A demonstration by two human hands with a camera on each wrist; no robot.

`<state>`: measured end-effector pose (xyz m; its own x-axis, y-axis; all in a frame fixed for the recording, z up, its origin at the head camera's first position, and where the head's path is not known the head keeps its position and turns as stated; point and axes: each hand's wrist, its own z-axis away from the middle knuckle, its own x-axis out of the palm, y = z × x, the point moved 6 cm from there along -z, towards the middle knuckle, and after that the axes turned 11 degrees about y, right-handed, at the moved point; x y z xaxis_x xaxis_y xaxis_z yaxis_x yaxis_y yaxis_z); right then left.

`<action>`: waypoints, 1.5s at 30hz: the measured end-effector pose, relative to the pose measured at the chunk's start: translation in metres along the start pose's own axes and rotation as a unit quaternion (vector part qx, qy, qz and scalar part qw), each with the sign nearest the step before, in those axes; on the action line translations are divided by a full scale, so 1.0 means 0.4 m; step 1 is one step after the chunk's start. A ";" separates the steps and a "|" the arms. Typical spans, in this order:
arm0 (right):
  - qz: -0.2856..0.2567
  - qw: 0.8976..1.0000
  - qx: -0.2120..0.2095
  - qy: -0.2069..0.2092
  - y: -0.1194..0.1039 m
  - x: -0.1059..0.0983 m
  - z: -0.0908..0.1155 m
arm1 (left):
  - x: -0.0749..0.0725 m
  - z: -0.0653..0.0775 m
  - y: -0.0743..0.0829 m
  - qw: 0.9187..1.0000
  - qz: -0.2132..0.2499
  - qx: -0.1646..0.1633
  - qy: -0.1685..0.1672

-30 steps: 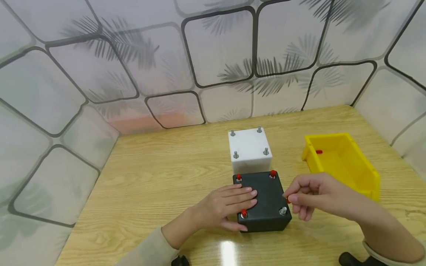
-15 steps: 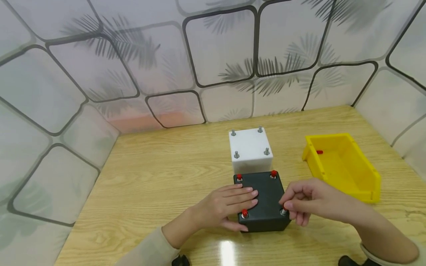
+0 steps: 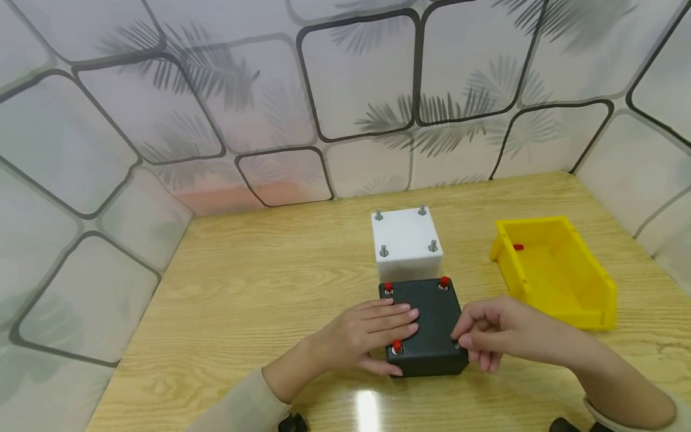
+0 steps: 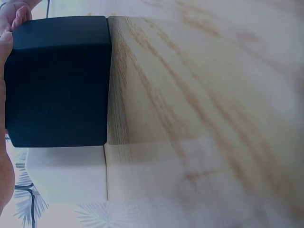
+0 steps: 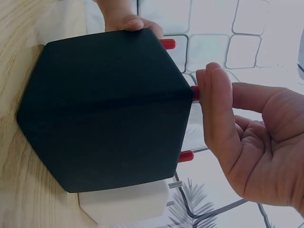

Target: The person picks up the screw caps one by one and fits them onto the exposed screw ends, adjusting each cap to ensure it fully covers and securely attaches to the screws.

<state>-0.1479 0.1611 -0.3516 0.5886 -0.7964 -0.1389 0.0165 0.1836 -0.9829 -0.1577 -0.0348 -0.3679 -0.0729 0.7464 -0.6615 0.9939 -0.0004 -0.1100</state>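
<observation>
A black box (image 3: 434,309) stands on the wooden table, with a bolt at each top corner. Red caps cover three of them: the far left cap (image 3: 388,287), the far right cap (image 3: 444,281) and the near left cap (image 3: 397,346). My left hand (image 3: 358,336) rests on the box top with its fingers straight, thumb along the near side. At the near right corner my right hand (image 3: 499,333) pinches another red cap (image 5: 195,93) over the bolt. That cap is mostly hidden by the fingers in the head view; the right wrist view shows its red side.
Directly behind the black box is a white box (image 3: 406,233) with bare metal bolts at its top corners. To the right stands a yellow bin (image 3: 610,303), with a small red piece (image 3: 518,247) inside. A patterned wall (image 3: 356,78) borders the table (image 3: 259,276).
My right hand has moved slightly left and down, bringing the red cap from beside the box onto the near right bolt. My left hand has stayed in place.
</observation>
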 end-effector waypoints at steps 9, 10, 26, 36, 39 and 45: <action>-0.029 0.999 0.001 -0.037 0.006 0.001 -0.006 | -0.002 0.000 0.000 1.000 -0.003 0.002 0.000; -0.035 0.999 0.002 -0.042 0.007 0.001 -0.006 | -0.002 0.000 0.000 1.000 -0.004 0.002 -0.002; -0.066 0.995 0.008 -0.068 0.016 -0.003 0.001 | 0.007 0.004 0.004 1.000 -0.005 0.004 -0.008; -0.038 0.998 0.015 -0.048 0.021 -0.015 0.003 | -0.002 0.005 0.005 1.000 0.024 0.008 -0.007; -0.026 0.999 0.018 -0.041 0.024 -0.023 0.004 | -0.004 0.005 0.006 1.000 0.024 0.011 -0.005; -0.006 1.000 0.014 -0.024 0.027 -0.047 0.013 | -0.012 0.011 0.012 0.999 0.006 0.034 0.002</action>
<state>-0.1546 0.1809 -0.3590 0.6258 -0.7705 -0.1211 0.0456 0.1911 -0.9805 -0.1530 -0.0414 -0.3683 -0.0601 0.7484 -0.6605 0.9869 -0.0545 -0.1516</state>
